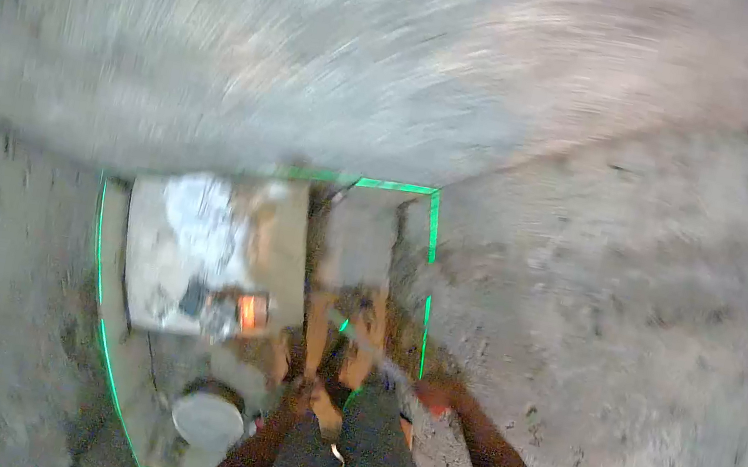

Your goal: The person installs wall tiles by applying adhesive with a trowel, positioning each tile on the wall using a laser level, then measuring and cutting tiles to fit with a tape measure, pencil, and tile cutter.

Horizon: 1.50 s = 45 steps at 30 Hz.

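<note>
The view is smeared by motion. Low in the centre, my left hand [299, 397] hangs close to my leg, its fingers too blurred to make out. My right hand [439, 395] is to the right of my legs, closed around the red end of a long, pale tool [387, 364]. The tool slants up and left from that hand across the front of my legs; its exact kind is unclear. Left of my legs stands a light-topped table [149, 245] with white material [200, 209], a small dark object [195, 298] and an orange item [252, 312] on it.
A round white lid or bucket [207, 419] stands below the table. Green lines [435, 229] outline the area around table and legs. A rough grey wall [324, 57] rises beyond, and uneven ground [597, 320] extends at the right.
</note>
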Each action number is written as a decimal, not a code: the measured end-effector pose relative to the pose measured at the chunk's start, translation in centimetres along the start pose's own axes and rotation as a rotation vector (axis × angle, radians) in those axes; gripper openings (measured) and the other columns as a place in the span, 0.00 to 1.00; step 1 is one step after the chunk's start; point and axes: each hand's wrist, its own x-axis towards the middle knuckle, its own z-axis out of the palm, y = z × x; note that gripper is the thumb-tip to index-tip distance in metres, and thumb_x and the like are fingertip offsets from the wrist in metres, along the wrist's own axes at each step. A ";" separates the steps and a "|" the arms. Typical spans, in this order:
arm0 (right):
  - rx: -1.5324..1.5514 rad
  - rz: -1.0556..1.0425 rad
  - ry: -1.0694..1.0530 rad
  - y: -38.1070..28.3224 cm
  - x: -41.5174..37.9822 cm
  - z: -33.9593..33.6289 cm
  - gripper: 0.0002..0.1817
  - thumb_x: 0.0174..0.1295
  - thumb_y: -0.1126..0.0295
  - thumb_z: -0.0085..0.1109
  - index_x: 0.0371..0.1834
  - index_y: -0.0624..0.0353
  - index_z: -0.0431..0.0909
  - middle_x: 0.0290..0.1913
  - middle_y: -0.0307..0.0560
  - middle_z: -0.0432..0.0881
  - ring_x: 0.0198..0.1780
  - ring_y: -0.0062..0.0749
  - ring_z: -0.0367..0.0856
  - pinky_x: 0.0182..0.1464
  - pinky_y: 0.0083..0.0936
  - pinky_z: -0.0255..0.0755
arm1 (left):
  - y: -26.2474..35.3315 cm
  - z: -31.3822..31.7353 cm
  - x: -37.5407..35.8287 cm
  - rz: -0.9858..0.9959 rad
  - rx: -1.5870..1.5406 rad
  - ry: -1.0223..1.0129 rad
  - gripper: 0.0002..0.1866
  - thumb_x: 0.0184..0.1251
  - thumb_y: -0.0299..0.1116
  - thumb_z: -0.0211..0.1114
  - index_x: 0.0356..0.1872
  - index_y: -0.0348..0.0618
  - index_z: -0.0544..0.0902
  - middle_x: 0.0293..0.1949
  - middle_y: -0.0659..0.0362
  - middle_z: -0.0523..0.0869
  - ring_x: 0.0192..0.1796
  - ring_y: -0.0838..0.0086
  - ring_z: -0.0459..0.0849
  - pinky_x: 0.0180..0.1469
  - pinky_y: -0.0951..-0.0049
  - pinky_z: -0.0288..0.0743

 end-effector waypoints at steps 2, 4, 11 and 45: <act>0.189 -0.020 -0.004 0.2 -2.3 4.2 0.26 0.58 0.48 0.52 0.32 0.63 0.83 0.32 0.62 0.82 0.37 0.54 0.81 0.40 0.49 0.74 | 2.0 3.2 -0.6 -0.084 0.123 -0.044 0.28 0.73 0.44 0.52 0.67 0.38 0.64 0.66 0.47 0.68 0.64 0.51 0.70 0.58 0.47 0.73; 0.389 -0.022 0.019 0.3 -4.1 8.4 0.25 0.58 0.48 0.52 0.32 0.63 0.82 0.32 0.61 0.82 0.36 0.53 0.81 0.40 0.48 0.73 | 3.5 6.5 -0.9 -0.191 0.241 -0.089 0.28 0.73 0.44 0.52 0.67 0.38 0.64 0.65 0.48 0.69 0.64 0.51 0.70 0.58 0.47 0.73; 1.081 0.132 0.234 2.0 -10.5 22.7 0.23 0.60 0.50 0.52 0.31 0.62 0.82 0.30 0.58 0.81 0.33 0.50 0.80 0.37 0.46 0.73 | 4.1 17.3 1.1 -0.660 0.557 -0.161 0.27 0.73 0.45 0.52 0.65 0.39 0.67 0.63 0.49 0.72 0.62 0.52 0.72 0.56 0.48 0.74; 3.626 0.796 1.662 -25.1 -15.5 48.2 0.17 0.67 0.60 0.46 0.32 0.61 0.79 0.23 0.45 0.78 0.23 0.30 0.76 0.26 0.31 0.70 | -31.5 26.8 -16.1 -1.578 2.893 -1.018 0.25 0.65 0.55 0.62 0.48 0.42 0.77 0.40 0.62 0.82 0.37 0.77 0.80 0.35 0.75 0.72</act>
